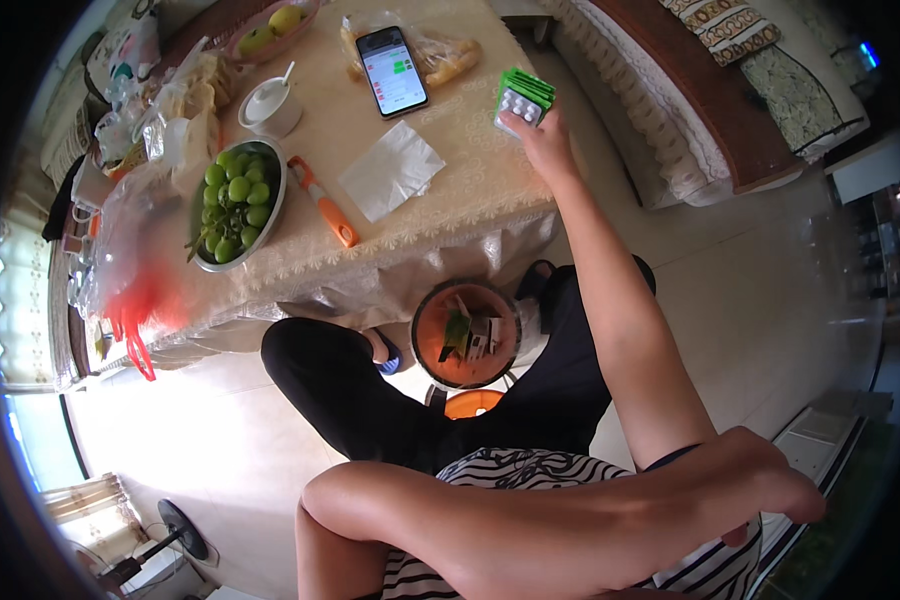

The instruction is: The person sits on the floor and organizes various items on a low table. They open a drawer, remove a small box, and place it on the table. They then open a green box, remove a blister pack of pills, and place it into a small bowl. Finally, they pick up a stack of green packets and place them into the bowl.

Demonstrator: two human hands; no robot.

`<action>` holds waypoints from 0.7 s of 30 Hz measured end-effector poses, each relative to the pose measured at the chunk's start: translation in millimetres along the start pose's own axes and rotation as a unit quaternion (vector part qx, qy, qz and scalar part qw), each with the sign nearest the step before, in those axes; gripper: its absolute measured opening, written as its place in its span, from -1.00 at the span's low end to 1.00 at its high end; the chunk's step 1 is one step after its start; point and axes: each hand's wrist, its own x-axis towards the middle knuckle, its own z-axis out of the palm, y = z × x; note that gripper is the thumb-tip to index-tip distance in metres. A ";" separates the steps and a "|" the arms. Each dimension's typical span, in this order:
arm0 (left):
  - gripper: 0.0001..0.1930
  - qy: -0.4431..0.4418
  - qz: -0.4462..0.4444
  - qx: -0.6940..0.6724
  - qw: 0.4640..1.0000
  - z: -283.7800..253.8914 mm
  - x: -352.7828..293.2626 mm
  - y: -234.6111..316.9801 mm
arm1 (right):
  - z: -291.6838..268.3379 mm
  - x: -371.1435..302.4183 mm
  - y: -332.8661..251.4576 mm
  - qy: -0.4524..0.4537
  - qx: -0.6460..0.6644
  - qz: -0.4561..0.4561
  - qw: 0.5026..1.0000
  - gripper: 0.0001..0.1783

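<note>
My right hand [542, 140] reaches out to the near right corner of the table [470, 215], which has a beige lace cloth. It is shut on a silver blister pack of white pills [517, 106], with a green box [530, 86] just behind the pack. My left forearm lies across my lap. My left hand [770, 478] rests tucked against my right elbow, and nothing shows in it. Its fingers are partly hidden.
On the table lie a lit phone [392, 70], a white napkin [390, 170], an orange-handled peeler [325, 203], a metal bowl of green fruit [238, 205], a white cup with a spoon [270, 105] and plastic bags [135, 270]. An orange bin [465, 335] with scraps stands between my knees.
</note>
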 end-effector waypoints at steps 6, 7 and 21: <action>-0.58 0.068 0.039 0.050 0.996 -13.6 -16.3 2.2 | 0.0 -0.4 -4.2 0.011 -0.018 -0.009 1.000 -0.44; -0.63 0.094 0.011 0.044 0.995 -13.9 -15.9 12.9 | -0.5 -0.7 -6.4 0.015 -0.022 -0.013 1.000 -0.44; -0.70 0.533 -0.075 0.219 0.813 -97.7 -144.8 -58.4 | -3.5 -98.4 -101.0 -0.074 0.425 0.205 0.879 -0.77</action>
